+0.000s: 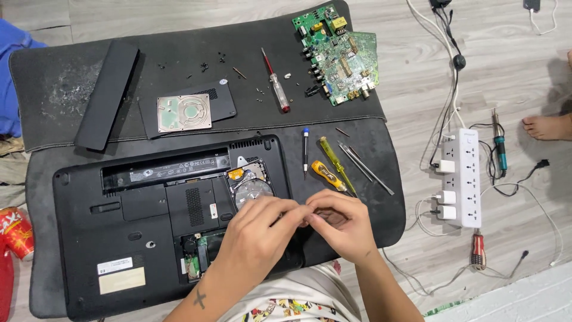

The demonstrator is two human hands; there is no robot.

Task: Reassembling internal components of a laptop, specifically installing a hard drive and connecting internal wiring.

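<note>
A green circuit board [342, 53] lies above a red screwdriver [275, 80]; a white power strip [466, 177] sits rightward.

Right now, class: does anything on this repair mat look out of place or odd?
Loose screws lie scattered on the black mat, uncontained. The upturned laptop has its hard drive exposed; its cover panel lies apart.

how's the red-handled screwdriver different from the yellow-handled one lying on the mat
The red-handled screwdriver lies on the upper mat beside the green circuit board; the yellow-handled screwdriver lies lower, next to the laptop. The red one has a mostly clear grip with a red end; the yellow one's is translucent yellow. Both lie flat, untouched by either hand.
</note>
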